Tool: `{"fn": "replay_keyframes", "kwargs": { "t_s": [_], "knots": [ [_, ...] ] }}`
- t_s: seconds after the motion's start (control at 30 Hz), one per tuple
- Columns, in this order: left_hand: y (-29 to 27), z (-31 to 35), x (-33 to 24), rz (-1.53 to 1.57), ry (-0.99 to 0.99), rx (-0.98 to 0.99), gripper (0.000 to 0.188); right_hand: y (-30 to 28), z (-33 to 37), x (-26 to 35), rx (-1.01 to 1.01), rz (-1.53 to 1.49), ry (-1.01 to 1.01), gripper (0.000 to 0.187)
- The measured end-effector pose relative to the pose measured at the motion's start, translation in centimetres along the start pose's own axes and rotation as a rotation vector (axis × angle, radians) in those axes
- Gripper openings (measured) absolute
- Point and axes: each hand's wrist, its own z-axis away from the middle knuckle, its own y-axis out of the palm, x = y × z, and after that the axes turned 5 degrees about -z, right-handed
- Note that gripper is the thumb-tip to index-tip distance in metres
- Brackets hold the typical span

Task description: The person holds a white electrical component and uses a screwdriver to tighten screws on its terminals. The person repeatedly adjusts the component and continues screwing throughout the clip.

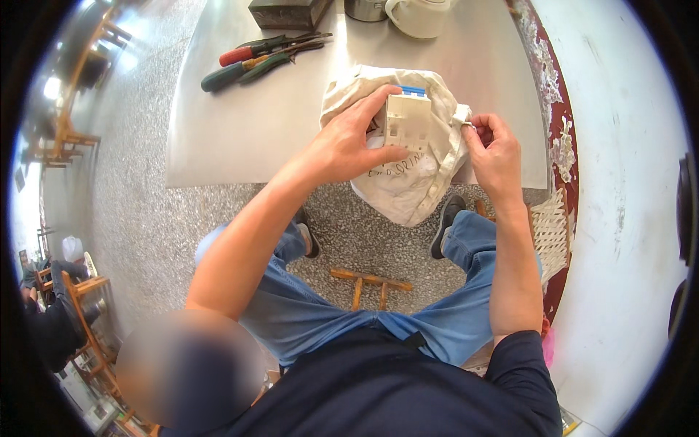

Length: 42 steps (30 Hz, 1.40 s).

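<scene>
My left hand (342, 146) has its thumb and fingers closed around a white block (408, 120), its blue strip (413, 92) at twelve o'clock. The block sits over a cloth bag (402, 193), whose six o'clock end reaches past the edge of the grey table (247, 138). At the bag's two o'clock, my right hand (496, 149) pinches its rim between thumb and bent fingers. From the bag, tools (251, 67) lie at ten o'clock, a dark box (290, 13) at eleven and a pale mug (417, 20) at twelve.
</scene>
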Motion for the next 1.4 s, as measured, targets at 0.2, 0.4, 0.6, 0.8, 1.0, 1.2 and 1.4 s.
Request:
{"fn": "replay_keyframes", "kwargs": {
  "t_s": [0.2,0.4,0.6,0.8,1.0,1.2,1.4],
  "knots": [
    [0.2,0.5,-0.1,0.027,0.004,0.019,0.087,-0.3,0.0,-0.2,-0.054,-0.035,-0.001,0.018],
    [0.2,0.8,-0.1,0.022,-0.011,0.039,0.088,-0.6,-0.1,-0.1,-0.117,-0.079,-0.027,0.017],
    [0.6,1.2,0.2,-0.014,0.015,-0.004,0.089,-0.7,-0.3,0.4,-0.182,-0.059,-0.056,0.012],
    [0.5,1.0,-0.1,-0.069,0.136,-0.035,0.088,1.0,-2.5,4.1,-0.122,-0.061,-0.368,0.011],
    [0.2,1.1,-0.1,-0.093,0.110,0.011,0.089,8.8,-9.4,13.3,0.425,0.097,-0.573,0.018],
    [1.1,0.4,1.3,-0.041,0.281,-0.076,0.082,21.1,-14.8,16.5,0.636,0.332,-0.703,0.024],
    [2.1,0.7,2.0,0.058,0.445,-0.256,0.052,28.7,-13.3,21.0,0.700,0.434,-0.834,0.024]
  ]
}}
